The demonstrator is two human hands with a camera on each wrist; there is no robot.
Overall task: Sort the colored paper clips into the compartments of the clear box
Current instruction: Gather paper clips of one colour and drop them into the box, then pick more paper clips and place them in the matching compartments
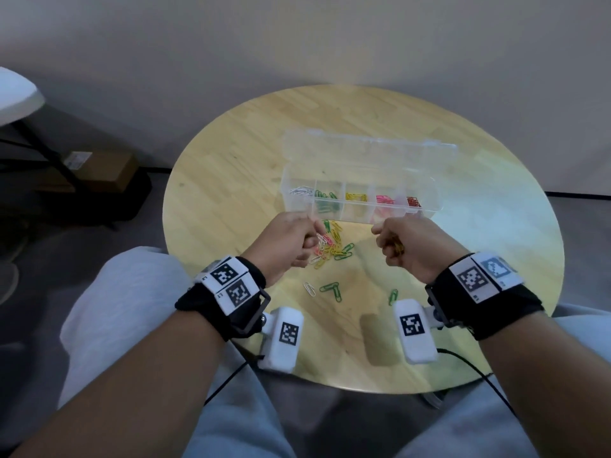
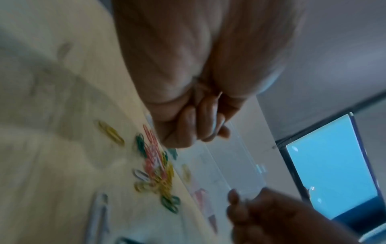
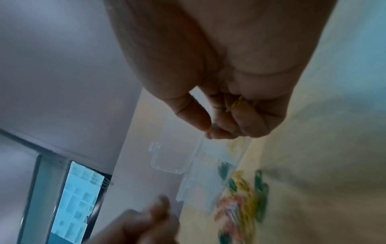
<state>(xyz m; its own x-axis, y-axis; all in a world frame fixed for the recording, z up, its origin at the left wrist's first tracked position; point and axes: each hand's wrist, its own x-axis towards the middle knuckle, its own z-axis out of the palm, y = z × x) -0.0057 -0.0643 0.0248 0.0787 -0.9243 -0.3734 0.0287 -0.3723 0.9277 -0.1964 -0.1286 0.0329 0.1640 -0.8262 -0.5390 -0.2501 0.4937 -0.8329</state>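
**Both hands curled above the loose clips**

The right hand (image 1: pixel 408 244) is curled into a loose fist, and yellow paper clips (image 1: pixel 398 248) show between its folded fingers — the right wrist view also catches a glint of yellow (image 3: pixel 237 103) tucked against the palm. The left hand (image 1: pixel 286 241) is curled too, with thumb and fingers drawn together; the left wrist view shows a pale sliver between the fingertips (image 2: pixel 217 130), but it is too blurred to say whether that is a clip.

Under and between the hands lies the mixed pile of clips (image 1: pixel 332 247) on the round wooden worktop (image 1: pixel 231 180), with a few green and white strays nearer the person. Just beyond the hands stands the clear box (image 1: pixel 358 201), lid open — its compartments hold white, green, yellow, pink and red clips, left to right.
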